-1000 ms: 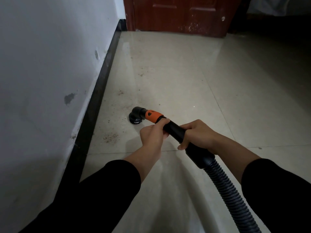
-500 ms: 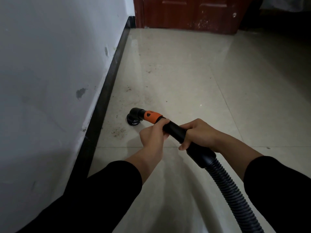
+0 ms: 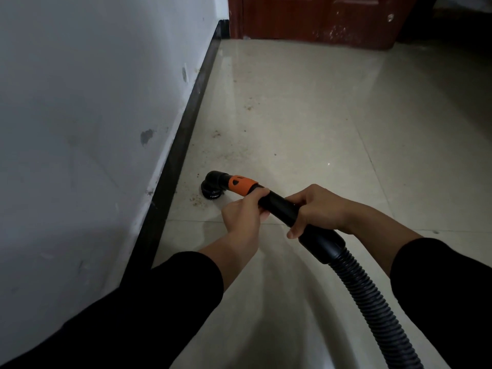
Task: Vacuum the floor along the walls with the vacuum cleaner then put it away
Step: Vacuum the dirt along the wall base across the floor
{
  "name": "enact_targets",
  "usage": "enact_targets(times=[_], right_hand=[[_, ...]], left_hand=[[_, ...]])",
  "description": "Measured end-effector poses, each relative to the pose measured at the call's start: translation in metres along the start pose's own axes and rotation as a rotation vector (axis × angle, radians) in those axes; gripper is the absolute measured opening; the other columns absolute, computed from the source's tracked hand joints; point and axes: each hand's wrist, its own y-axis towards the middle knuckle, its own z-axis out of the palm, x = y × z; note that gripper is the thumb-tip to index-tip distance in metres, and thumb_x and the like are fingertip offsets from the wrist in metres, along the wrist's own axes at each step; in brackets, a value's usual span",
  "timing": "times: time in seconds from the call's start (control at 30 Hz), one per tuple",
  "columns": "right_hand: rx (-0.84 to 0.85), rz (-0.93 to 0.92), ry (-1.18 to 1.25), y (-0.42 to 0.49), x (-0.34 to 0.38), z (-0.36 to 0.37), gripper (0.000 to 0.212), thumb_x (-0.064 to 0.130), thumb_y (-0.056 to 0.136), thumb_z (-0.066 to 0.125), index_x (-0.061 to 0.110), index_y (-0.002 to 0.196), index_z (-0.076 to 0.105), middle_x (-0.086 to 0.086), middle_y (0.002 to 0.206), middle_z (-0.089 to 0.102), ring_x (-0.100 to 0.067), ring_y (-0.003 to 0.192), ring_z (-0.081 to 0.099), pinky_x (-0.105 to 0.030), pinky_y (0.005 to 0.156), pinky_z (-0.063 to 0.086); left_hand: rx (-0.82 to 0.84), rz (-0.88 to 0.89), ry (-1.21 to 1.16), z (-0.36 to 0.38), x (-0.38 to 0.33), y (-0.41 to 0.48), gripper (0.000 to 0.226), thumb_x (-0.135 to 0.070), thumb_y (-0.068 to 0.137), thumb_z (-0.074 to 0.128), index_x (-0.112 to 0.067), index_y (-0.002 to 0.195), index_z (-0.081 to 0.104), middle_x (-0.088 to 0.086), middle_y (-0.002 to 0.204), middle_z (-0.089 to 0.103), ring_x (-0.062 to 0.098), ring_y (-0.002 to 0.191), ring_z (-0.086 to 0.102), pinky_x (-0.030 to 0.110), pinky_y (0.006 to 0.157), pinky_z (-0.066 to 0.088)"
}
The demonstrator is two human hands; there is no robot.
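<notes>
The left hand grips the black rigid vacuum tube. Its fingers are curled tightly over the top, just behind the orange plastic collar, and its thumb is hidden under the tube. The right hand grips the same tube just behind the left fingers. Its fingers wrap over the far side with their tips out of sight, and its thumb points down on the near side. The hands are near each other but apart, with a short bare length of tube between them.

Ahead of the left fingers, past the collar, the black elbow nozzle turns down onto the glossy beige tiled floor. Its mouth faces down and cannot be seen. Brown grit lies just beside the nozzle on the wall side. The nozzle stands near the black skirting board below the white painted wall, not touching it.

Behind the right fingers the tube widens and joins the black corrugated hose, which is cut off at the bottom edge. Black sleeves cover both forearms. The red-brown wooden door, well ahead of the fingers, is cut off at the top edge. The far right corner is too dark to make out.
</notes>
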Motion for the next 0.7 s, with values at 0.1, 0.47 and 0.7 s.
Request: enact_targets(times=[0.1,0.47,0.7], right_hand=[[0.016,-0.014,-0.040,-0.002,0.003,0.001,0.048,-0.001,0.065,0.079,0.020,0.108,0.073,-0.007,0.080,0.068,-0.020,0.070,0.065,-0.032,0.073,0.057],[0.079,-0.064,-0.178,-0.006,0.010,0.008,0.045,0.007,0.066,0.082,0.018,0.109,0.072,-0.008,0.082,0.072,-0.018,0.072,0.068,-0.027,0.073,0.055],[0.095,-0.069,-0.179,-0.004,0.011,0.011,0.049,0.006,0.065,0.082,0.020,0.111,0.071,-0.009,0.086,0.073,-0.020,0.075,0.070,-0.028,0.075,0.056]], left_hand=[[0.015,-0.007,0.000,-0.006,-0.001,-0.002,0.008,-0.005,0.078,0.075,-0.004,0.075,0.068,0.011,0.074,0.075,0.017,0.073,0.074,0.021,0.063,0.059],[0.043,-0.014,0.009,-0.025,-0.004,-0.012,0.004,-0.005,0.081,0.073,-0.004,0.081,0.069,0.013,0.079,0.075,0.017,0.075,0.074,0.021,0.065,0.059],[0.022,-0.032,0.022,-0.031,-0.004,-0.013,0.005,-0.006,0.080,0.074,-0.006,0.081,0.069,0.010,0.078,0.075,0.016,0.075,0.074,0.023,0.071,0.060]])
